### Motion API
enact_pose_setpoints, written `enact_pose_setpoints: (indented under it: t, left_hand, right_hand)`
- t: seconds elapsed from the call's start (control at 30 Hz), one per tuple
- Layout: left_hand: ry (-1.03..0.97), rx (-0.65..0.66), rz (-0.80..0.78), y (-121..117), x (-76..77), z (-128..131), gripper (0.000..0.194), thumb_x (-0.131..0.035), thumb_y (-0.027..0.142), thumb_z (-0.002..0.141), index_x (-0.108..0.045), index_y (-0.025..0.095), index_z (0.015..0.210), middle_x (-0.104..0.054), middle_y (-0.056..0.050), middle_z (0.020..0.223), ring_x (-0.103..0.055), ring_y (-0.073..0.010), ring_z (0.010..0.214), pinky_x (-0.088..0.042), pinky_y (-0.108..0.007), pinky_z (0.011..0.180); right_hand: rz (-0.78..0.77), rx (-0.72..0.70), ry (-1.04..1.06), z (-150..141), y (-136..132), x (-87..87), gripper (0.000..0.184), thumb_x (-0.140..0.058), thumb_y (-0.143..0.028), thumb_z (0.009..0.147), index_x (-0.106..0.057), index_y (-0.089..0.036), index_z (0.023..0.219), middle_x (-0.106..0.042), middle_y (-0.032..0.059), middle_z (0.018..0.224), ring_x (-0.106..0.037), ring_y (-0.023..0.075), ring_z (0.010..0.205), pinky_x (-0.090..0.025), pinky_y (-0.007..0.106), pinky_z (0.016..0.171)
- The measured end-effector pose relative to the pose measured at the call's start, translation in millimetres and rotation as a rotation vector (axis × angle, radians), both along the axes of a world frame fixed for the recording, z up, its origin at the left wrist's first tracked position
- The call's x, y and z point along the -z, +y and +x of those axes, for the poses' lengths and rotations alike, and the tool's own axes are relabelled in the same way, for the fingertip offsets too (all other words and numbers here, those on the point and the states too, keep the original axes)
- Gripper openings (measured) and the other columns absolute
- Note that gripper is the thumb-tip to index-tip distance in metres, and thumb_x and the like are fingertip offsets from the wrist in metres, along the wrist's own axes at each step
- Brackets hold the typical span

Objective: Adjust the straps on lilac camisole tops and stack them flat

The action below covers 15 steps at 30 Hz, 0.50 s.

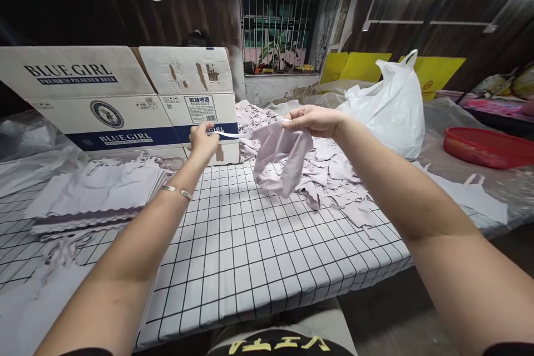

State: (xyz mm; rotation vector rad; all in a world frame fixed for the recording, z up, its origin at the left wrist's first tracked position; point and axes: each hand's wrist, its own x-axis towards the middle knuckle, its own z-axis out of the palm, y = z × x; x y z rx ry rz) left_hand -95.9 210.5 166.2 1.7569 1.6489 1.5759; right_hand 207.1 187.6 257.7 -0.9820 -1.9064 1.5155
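My left hand [203, 141] and my right hand [314, 120] hold a pale lilac piece of cloth [278, 162] up above the checked tablecloth [250, 250]. The left hand pinches a thin strap end of it; the right hand grips the top edge, and the cloth hangs down between them. A loose heap of the same lilac pieces [334, 178] lies behind and to the right of it. A flat stack of lilac pieces [100, 192] rests to the left, by my left forearm, which wears a thin bracelet [177, 192].
A Blue Girl cardboard box [120, 100] stands at the back left. A white plastic bag [392, 105] sits at the back right, a red basket [488, 147] further right. Clear plastic sheeting [25, 144] lies at far left. The table's front edge runs near my body.
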Motion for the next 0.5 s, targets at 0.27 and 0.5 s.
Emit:
enact_pose_setpoints:
  t: [0.27,0.5]
  left_hand:
    - [-0.304,0.610,-0.154,-81,59.3,104,0.042,-0.057,0.014,0.073,-0.050,0.018,0.115,-0.064,-0.009,0.105,-0.061,-0.0191,0.095,-0.052,-0.034,0.083]
    - [-0.146,0.088,0.132,-63,59.4,89,0.051,-0.066,0.027,0.076,-0.047,0.021,0.123,-0.048,-0.013,0.129,-0.051,-0.0251,0.113,-0.042,-0.043,0.099]
  right_hand:
    - [-0.118,0.035,0.262,-23,-6,2.9,0.028,-0.081,-0.026,0.083,-0.055,-0.015,0.086,-0.058,0.0024,0.078,-0.058,0.0161,0.065,-0.054,0.026,0.060]
    - [-0.269,0.271,0.298,-20,-23,4.6,0.012,-0.060,-0.020,0.097,-0.057,-0.010,0.092,-0.061,0.0087,0.079,-0.061,0.0188,0.064,-0.056,0.027,0.055]
